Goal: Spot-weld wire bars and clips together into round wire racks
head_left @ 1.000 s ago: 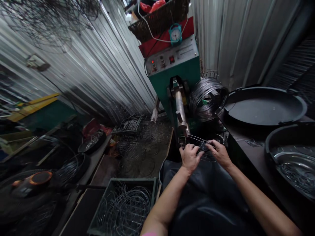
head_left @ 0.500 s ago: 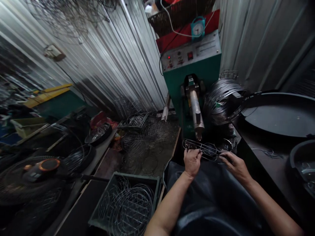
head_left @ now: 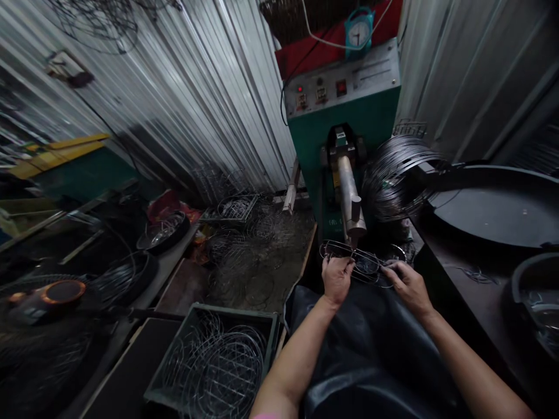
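Observation:
My left hand [head_left: 336,278] and my right hand [head_left: 407,283] both grip a round wire rack [head_left: 364,263], held flat just under the metal arm [head_left: 350,199] of a green machine [head_left: 345,125]. The left hand pinches the rack's near-left rim, and the right hand holds its right side. The arm's tip sits right above the rack, between my hands. A dark apron covers my lap below them.
A coil of wire [head_left: 395,174] hangs right of the machine. Large dark pans [head_left: 495,206] sit on the bench at right. A green crate [head_left: 218,364] with several wire racks stands at lower left. More racks litter the floor [head_left: 257,256]. Corrugated metal walls enclose the space.
The hands brought the wire rack a little lower and closer under the machine arm's tip. The camera view shifted slightly.

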{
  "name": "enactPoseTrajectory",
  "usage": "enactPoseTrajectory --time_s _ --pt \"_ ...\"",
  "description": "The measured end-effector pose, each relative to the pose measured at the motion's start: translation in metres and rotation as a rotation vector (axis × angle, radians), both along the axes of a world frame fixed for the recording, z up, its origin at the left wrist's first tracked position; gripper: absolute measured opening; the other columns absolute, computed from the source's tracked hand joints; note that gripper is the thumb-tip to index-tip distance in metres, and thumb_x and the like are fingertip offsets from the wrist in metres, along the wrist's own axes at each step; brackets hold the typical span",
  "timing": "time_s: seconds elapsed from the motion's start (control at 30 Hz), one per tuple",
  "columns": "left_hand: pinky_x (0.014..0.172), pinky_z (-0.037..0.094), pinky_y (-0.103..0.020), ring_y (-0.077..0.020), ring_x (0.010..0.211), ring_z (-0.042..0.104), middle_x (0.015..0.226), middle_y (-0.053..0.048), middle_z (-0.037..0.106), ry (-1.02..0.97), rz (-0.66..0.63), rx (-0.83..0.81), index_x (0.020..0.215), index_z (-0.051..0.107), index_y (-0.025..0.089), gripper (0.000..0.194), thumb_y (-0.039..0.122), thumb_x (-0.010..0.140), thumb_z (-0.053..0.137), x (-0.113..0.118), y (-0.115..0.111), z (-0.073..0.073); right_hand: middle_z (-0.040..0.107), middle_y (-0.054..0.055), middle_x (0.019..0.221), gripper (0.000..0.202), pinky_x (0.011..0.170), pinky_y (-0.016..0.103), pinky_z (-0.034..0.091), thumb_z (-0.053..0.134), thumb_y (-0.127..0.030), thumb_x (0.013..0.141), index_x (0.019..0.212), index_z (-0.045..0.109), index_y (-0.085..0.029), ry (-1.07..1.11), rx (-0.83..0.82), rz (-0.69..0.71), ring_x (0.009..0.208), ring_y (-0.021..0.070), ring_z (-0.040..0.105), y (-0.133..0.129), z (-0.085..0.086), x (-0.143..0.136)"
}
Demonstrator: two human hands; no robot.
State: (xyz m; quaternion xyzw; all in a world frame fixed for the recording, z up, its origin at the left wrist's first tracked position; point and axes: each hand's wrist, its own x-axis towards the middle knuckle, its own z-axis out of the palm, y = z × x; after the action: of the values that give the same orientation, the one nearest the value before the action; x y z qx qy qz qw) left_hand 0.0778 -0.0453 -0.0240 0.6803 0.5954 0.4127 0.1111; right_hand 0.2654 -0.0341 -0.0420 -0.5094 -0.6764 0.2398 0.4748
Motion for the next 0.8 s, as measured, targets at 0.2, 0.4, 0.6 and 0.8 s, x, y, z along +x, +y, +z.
enactPoseTrajectory --time_s 0.2,0.4,0.6,0.8 --pt "0.093 0.037 -0.034 -0.0129 0.081 0.060 0.083 0.001 0.069 -0.028 0.001 -0.020 0.087 0.066 0.023 0.009 0.022 0.082 0.058 -0.001 0.011 -0.003 0.065 0.007 0.080 0.030 0.074 0.035 0.047 0.053 -0.047 0.081 0.068 0.059 -0.020 0.015 -0.036 0.011 0.078 0.0215 0.061 0.007 -0.001 -0.002" --pt "0.086 0.042 -0.032 -0.0148 0.084 0.059 0.086 -0.002 0.068 -0.230 -0.070 -0.058 0.087 0.067 0.021 0.012 0.025 0.081 0.057 -0.007 0.013 -0.014 0.067 0.008 0.094 0.030 0.079 0.037 0.049 0.057 -0.049 0.077 0.081 0.063 -0.020 0.112 -0.075 -0.029 0.088 0.0233 0.062 -0.009 -0.021 0.020" --pt "0.072 0.044 -0.024 -0.0126 0.075 0.057 0.079 -0.003 0.063 -0.687 -0.108 -0.207 0.088 0.065 0.015 0.024 0.035 0.081 0.054 -0.025 0.011 -0.030 0.068 0.005 0.079 0.025 0.071 0.031 0.049 0.052 -0.043 0.083 0.082 0.064 -0.021 0.014 -0.028 0.114 0.074 0.0201 0.064 -0.004 0.004 0.013" --pt "0.065 0.042 -0.021 -0.0096 0.065 0.053 0.070 0.000 0.059 -0.890 -0.032 -0.234 0.085 0.063 0.014 0.026 0.038 0.074 0.061 -0.038 0.016 -0.029 0.068 0.004 0.075 0.028 0.067 0.030 0.049 0.049 -0.046 0.084 0.077 0.062 -0.023 -0.055 0.019 0.126 0.069 0.0194 0.063 0.010 0.030 -0.014"
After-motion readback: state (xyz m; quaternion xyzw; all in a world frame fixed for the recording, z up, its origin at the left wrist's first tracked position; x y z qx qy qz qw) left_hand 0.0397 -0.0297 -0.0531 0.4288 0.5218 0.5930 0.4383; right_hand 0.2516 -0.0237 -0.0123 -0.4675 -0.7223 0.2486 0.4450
